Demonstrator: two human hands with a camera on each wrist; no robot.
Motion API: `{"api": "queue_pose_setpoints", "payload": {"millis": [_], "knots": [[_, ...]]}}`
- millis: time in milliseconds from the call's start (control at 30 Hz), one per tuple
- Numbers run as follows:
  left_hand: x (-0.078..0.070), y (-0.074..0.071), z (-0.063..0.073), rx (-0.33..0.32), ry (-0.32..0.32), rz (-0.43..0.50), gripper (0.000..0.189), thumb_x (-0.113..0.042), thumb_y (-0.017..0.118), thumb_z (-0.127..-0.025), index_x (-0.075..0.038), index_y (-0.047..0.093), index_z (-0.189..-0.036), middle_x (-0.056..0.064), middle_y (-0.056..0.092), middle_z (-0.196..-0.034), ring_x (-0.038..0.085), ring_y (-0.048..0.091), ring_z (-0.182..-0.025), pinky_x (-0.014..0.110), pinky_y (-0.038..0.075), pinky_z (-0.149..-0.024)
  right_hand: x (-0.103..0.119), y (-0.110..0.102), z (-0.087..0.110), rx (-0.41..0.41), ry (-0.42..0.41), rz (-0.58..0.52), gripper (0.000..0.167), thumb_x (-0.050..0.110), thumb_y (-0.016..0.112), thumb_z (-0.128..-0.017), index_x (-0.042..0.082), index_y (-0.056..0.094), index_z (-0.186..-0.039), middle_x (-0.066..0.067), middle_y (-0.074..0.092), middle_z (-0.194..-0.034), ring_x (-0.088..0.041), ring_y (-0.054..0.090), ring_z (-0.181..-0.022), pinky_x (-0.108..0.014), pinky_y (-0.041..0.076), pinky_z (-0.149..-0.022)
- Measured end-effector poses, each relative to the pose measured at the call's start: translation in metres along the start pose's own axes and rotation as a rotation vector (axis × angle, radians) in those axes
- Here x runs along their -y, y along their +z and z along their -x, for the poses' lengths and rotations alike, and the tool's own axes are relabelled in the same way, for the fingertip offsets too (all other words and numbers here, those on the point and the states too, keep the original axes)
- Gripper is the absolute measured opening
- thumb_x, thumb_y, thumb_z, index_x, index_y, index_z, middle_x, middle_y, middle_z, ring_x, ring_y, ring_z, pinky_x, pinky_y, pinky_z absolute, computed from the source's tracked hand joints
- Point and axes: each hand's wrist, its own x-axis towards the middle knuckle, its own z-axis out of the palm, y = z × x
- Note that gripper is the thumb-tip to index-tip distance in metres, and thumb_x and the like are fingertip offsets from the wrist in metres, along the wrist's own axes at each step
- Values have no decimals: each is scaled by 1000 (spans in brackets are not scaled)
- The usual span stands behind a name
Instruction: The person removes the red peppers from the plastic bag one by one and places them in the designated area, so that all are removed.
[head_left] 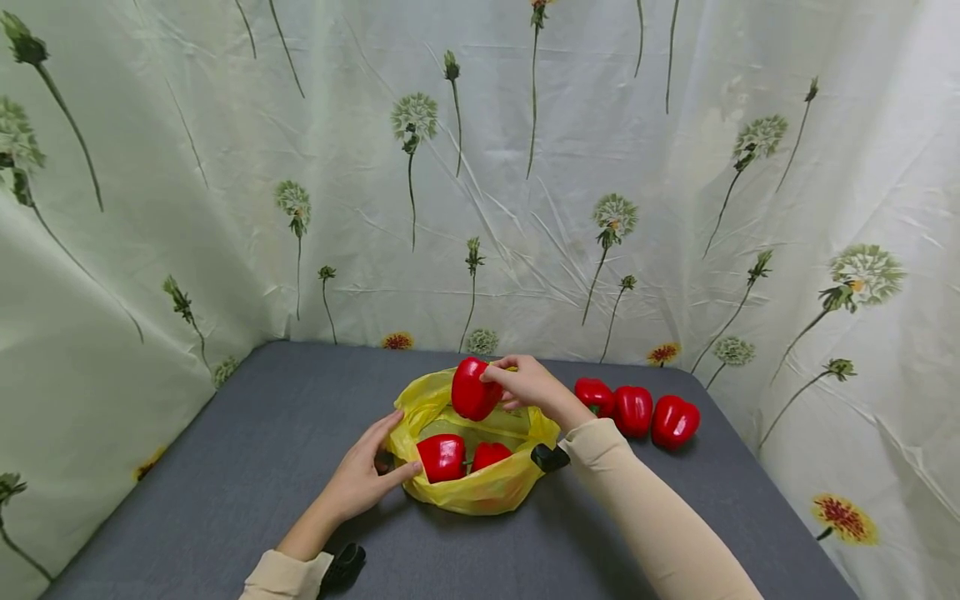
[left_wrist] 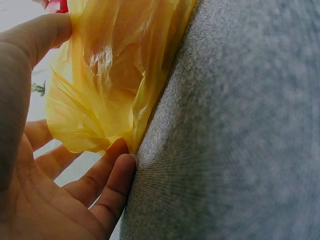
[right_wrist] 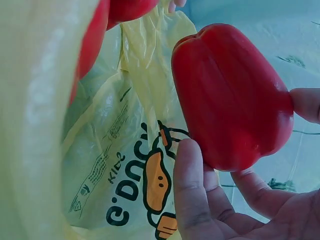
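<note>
A yellow plastic bag stands with its mouth spread on the dark grey table. Two red bell peppers, one on the left and one on the right, lie inside it. Above the bag's mouth, my right hand holds another red bell pepper between thumb and fingers; the right wrist view shows this held pepper close up. My left hand touches the bag's left side, its thumb at the rim. In the left wrist view its fingers spread loosely along the yellow plastic.
Three more red bell peppers, left, middle and right, sit in a row on the table, right of the bag. A pale curtain printed with dandelions hangs behind the table and along its sides.
</note>
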Motion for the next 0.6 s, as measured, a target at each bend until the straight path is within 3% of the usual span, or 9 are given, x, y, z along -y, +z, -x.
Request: {"api": "queue_pose_setpoints", "payload": {"millis": [133, 333, 600], "knots": [[-1, 0, 0, 0, -5, -3, 92, -44, 83, -93, -13, 39, -167, 17, 38, -172, 34, 57, -132, 27, 57, -86, -4, -4, 2, -12, -8, -16, 61, 39, 70, -98, 2, 59, -145, -20, 68, -136, -34, 75, -104, -44, 65, -91], [-2, 0, 0, -1, -9, -2, 92, -44, 83, -93, -13, 38, -167, 18, 38, -172, 35, 57, -134, 28, 58, -87, -9, -12, 3, -38, -21, -32, 57, 38, 69, -98, 2, 61, -142, -20, 68, -135, -33, 74, -107, -33, 65, -80], [-1, 1, 0, -4, -11, -6, 92, -44, 84, -93, -13, 39, -167, 18, 38, -172, 35, 57, -135, 29, 58, -88, -17, -22, 7, -59, -37, -72, 51, 34, 66, -99, 1, 62, -139, -20, 64, -140, -34, 72, -108, -42, 64, -91]]}}
